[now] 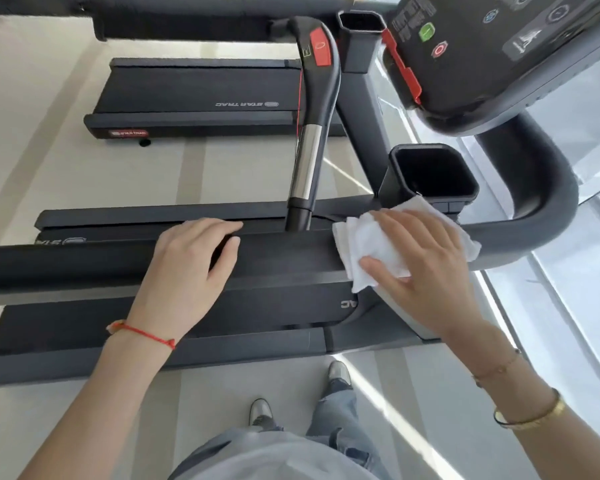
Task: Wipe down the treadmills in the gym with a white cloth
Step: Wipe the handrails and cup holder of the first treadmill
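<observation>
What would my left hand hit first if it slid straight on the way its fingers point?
Probably the black lower end of the silver-sleeved handgrip, just beyond the left hand on the dark padded handrail; depth is unclear.

Far dark grey treadmill deck (194,95), upper left of the frame: "STAR TRAC" in pale letters, seen upside down, on the black belt beside a small oval badge.

Red rectangular label (128,133) on the rear end cap of the same deck: "STAR TRAC" in white, upside down.

Near black treadmill belt (284,308), centre of the frame: the letters "AC", upside down, the rest hidden.

Black console panel (492,39), upper right: small print blurred, unreadable.
</observation>
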`<act>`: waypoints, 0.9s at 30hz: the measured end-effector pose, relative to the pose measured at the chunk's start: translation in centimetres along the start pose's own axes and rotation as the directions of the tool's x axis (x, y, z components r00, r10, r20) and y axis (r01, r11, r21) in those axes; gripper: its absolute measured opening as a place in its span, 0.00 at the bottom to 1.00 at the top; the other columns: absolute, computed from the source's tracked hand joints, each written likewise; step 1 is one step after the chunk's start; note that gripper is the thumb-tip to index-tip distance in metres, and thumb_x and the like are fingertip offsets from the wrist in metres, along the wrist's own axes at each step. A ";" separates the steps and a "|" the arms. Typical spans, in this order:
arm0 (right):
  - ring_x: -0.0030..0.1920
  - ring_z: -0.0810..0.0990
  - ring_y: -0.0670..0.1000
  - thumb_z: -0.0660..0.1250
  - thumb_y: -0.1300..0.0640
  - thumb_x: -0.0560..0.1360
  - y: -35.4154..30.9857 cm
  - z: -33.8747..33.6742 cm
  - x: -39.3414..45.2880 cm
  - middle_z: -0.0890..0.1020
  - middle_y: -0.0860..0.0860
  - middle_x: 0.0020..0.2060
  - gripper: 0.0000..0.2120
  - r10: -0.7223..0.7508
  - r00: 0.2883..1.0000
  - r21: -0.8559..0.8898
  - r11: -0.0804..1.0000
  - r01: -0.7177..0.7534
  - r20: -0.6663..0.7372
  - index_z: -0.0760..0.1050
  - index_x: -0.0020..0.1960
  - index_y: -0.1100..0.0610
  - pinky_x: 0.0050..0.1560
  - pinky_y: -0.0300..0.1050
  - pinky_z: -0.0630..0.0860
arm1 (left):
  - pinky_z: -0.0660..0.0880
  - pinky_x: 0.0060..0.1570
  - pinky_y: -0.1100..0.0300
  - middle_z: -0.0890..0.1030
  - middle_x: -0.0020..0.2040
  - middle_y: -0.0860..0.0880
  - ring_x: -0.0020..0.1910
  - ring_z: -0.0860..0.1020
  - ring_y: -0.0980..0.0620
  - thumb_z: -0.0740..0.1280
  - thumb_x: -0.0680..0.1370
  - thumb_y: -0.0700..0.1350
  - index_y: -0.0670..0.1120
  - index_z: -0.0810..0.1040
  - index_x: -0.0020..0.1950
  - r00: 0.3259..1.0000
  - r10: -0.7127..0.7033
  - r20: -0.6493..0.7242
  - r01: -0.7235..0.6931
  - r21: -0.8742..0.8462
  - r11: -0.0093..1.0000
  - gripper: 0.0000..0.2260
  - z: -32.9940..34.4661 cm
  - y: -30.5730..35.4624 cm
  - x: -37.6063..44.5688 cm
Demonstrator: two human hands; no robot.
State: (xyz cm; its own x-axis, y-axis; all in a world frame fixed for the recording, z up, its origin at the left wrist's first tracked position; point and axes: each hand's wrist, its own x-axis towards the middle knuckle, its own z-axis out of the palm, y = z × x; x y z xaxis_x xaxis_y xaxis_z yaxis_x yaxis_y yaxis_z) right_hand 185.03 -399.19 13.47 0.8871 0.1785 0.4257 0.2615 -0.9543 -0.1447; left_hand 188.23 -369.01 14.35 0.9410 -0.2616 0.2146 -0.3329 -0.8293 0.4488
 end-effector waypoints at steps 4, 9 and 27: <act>0.59 0.76 0.51 0.54 0.36 0.79 -3.7 1.1 1.1 0.79 0.46 0.57 0.25 0.058 0.998 -0.075 0.995 -0.058 -0.007 0.72 0.66 0.51 0.62 0.51 0.68 | 0.67 0.66 0.45 0.82 0.57 0.49 0.57 0.79 0.46 0.62 0.81 0.44 0.44 0.80 0.60 0.999 0.035 -0.001 -0.035 0.025 0.999 0.11 -1.0 -2.0 -0.5; 0.55 0.77 0.52 0.54 0.35 0.78 -10.5 3.6 3.4 0.80 0.46 0.56 0.27 -0.057 0.998 -0.008 0.998 0.058 0.036 0.72 0.66 0.53 0.58 0.52 0.69 | 0.68 0.65 0.44 0.82 0.56 0.48 0.56 0.79 0.46 0.64 0.81 0.43 0.43 0.80 0.61 0.999 0.045 -0.029 -0.044 0.025 0.999 0.11 -2.4 -4.2 -1.4; 0.58 0.75 0.53 0.66 0.50 0.78 -19.7 3.7 6.8 0.79 0.47 0.57 0.22 -0.600 0.787 0.488 0.734 0.472 0.143 0.70 0.69 0.55 0.59 0.49 0.69 | 0.74 0.60 0.44 0.81 0.58 0.48 0.58 0.78 0.48 0.66 0.79 0.40 0.44 0.79 0.63 0.846 -0.354 -0.398 0.387 0.003 0.922 0.13 -6.2 -4.6 -12.7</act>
State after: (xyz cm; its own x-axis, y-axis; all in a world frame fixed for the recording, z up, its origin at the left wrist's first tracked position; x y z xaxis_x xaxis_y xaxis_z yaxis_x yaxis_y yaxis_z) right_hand 187.35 -378.31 15.88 0.5952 0.7476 0.2945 0.7963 -0.4996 -0.3411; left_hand 177.39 -358.81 14.95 0.8901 0.2685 0.3683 0.0573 -0.8676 0.4940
